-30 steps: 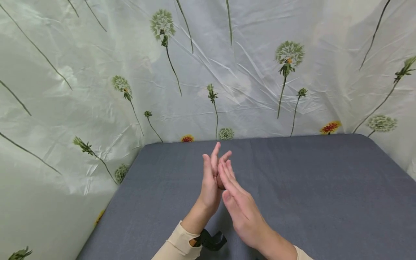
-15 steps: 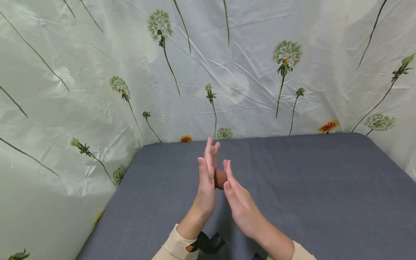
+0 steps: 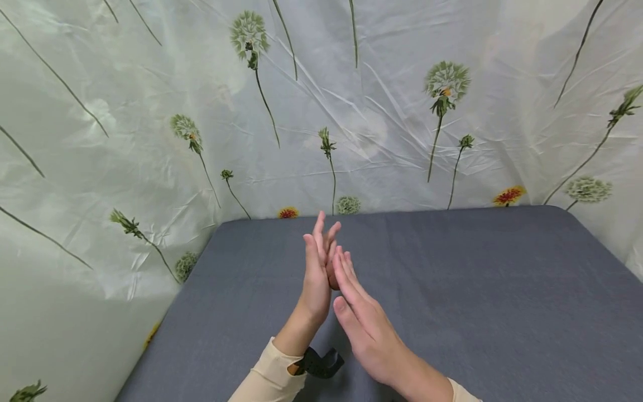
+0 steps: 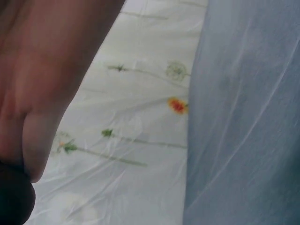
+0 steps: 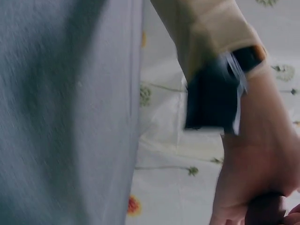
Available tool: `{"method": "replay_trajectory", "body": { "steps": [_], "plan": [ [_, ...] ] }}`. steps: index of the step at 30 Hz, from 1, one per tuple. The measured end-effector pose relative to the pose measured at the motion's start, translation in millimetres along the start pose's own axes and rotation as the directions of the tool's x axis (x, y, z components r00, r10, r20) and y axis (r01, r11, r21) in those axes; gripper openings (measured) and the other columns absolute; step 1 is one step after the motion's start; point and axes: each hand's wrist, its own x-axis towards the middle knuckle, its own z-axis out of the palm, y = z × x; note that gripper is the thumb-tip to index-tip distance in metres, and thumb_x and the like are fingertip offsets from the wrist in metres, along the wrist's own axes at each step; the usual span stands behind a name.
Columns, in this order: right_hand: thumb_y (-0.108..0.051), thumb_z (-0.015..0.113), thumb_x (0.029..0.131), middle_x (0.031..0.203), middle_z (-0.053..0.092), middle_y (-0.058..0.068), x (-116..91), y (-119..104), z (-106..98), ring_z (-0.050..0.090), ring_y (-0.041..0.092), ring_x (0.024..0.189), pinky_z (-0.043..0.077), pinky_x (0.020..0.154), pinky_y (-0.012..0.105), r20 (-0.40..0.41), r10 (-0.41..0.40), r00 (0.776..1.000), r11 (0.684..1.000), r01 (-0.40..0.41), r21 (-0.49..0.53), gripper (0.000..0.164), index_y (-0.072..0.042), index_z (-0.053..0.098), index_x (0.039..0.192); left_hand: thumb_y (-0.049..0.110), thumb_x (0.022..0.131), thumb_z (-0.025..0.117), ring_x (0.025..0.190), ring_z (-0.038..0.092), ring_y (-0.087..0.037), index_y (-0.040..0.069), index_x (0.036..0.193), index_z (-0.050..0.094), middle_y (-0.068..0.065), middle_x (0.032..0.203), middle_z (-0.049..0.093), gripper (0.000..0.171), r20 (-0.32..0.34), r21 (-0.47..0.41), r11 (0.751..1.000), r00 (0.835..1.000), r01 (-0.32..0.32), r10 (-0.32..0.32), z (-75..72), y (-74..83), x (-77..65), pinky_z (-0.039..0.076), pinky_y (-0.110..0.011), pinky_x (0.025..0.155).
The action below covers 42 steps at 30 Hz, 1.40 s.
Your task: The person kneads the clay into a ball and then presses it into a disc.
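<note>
Brown rounded lump [image 3: 332,279] sits between the facing hands, against the inner side of the left hand [image 3: 316,279], with the right hand's [image 3: 369,332] fingers overlapping it. Both hands are uncurled, fingers extended, so neither clenches it; its long axis is hidden. Beneath both hands spreads the grey cloth surface [image 3: 482,296].

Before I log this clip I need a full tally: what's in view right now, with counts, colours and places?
brown lump: one, reddish brown, between the hands
covered table: one, grey, below the hands
flower-printed sheet: one, whitish with green, yellow and red, behind and beside the table
wrist device: one plainly seen, black, at the left wrist
sleeves: two, cream, on the forearms
left hand: one, left of the lump
right hand: one, right of the lump
</note>
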Motion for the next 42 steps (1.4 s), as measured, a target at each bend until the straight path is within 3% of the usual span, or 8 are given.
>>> {"method": "replay_trajectory", "body": {
  "steps": [9,17,20,23,25,27,37,42],
  "plan": [
    [-0.02,0.027,0.119,0.182,0.009,-0.001,8.1,3.0,-19.3,0.003,0.022,0.169,0.005,0.125,0.007,-0.084,0.122,0.989,0.992,-0.123,-0.006,0.056,-0.013,0.013,0.173,0.077,0.106,0.004,0.167,0.022,-0.027,0.036,0.173,-0.004,-0.003,0.181,0.013,0.079,0.098,0.098,0.995,0.995,-0.035,0.026,20.5,1.9,-16.7,0.025,-0.064,0.129],
    [-0.031,0.024,0.121,0.181,0.004,-0.005,6.9,8.2,-9.3,0.008,0.023,0.168,0.015,0.131,0.032,0.057,0.272,0.961,0.955,-0.277,0.107,0.059,-0.014,0.002,0.173,0.08,0.105,0.007,0.164,0.026,-0.028,0.04,0.173,0.001,0.005,0.18,0.016,0.079,0.006,0.156,0.979,0.992,-0.128,0.129,11.6,14.8,-15.9,0.023,-0.065,0.126],
    [-0.033,0.026,0.121,0.181,0.002,-0.004,2.7,7.6,0.4,0.007,0.022,0.168,0.016,0.133,0.044,0.131,0.315,0.94,0.939,-0.329,0.101,0.061,-0.016,-0.002,0.173,0.083,0.103,0.008,0.122,0.065,-0.022,0.038,0.173,-0.002,0.003,0.181,0.015,0.085,-0.018,0.156,0.973,0.985,-0.167,0.172,0.1,16.6,-11.9,0.053,-0.05,0.099],
    [-0.033,0.029,0.12,0.181,0.002,-0.003,-2.5,5.9,8.2,0.009,0.021,0.167,0.015,0.134,0.039,0.175,0.318,0.932,0.94,-0.334,0.069,0.062,-0.018,-0.001,0.172,0.084,0.102,0.008,0.12,0.067,-0.021,0.038,0.173,-0.001,0.001,0.18,0.018,0.086,-0.056,0.182,0.965,0.978,-0.188,0.202,-10.7,21.7,-7.4,0.051,-0.049,0.104],
    [-0.031,0.031,0.12,0.181,0.004,-0.003,-5.2,4.3,11.2,0.011,0.021,0.167,0.015,0.133,0.027,0.172,0.3,0.938,0.949,-0.312,0.045,0.061,-0.02,0.001,0.173,0.085,0.102,0.008,0.144,0.056,-0.021,0.037,0.173,0.001,0.0,0.18,0.02,0.086,-0.074,0.19,0.963,0.976,-0.19,0.207,-16.4,23.4,-4.3,0.038,-0.053,0.123],
    [-0.03,0.033,0.12,0.181,0.006,-0.003,-6.6,2.1,12.3,0.012,0.022,0.167,0.014,0.13,0.018,0.15,0.266,0.952,0.961,-0.275,0.039,0.061,-0.021,0.005,0.173,0.083,0.103,0.008,0.169,0.011,-0.019,0.034,0.174,0.003,-0.001,0.179,0.023,0.086,-0.087,0.195,0.962,0.974,-0.191,0.211,-19.7,23.3,-1.6,0.004,-0.061,0.135],
    [-0.018,0.04,0.118,0.181,0.009,-0.003,-3.2,-3.3,2.2,0.01,0.024,0.168,0.012,0.124,0.007,-0.004,0.091,0.996,0.996,-0.091,0.007,0.058,-0.013,0.021,0.172,0.088,0.099,0.007,0.169,0.012,-0.03,0.037,0.173,0.003,-0.004,0.178,0.024,0.09,-0.019,0.1,0.994,0.999,-0.037,0.039,-6.1,5.7,1.1,0.035,-0.057,0.125],
    [-0.022,0.037,0.119,0.181,0.011,-0.001,5.6,0.2,-13.8,0.009,0.028,0.168,0.013,0.131,0.02,-0.062,0.131,0.989,0.991,-0.133,-0.03,0.057,-0.009,0.02,0.172,0.082,0.104,0.008,0.166,0.025,-0.032,0.035,0.174,0.003,-0.008,0.178,0.022,0.084,0.051,0.079,0.997,0.999,-0.015,0.011,8.2,-2.0,-4.0,0.024,-0.063,0.131]
  ]
}}
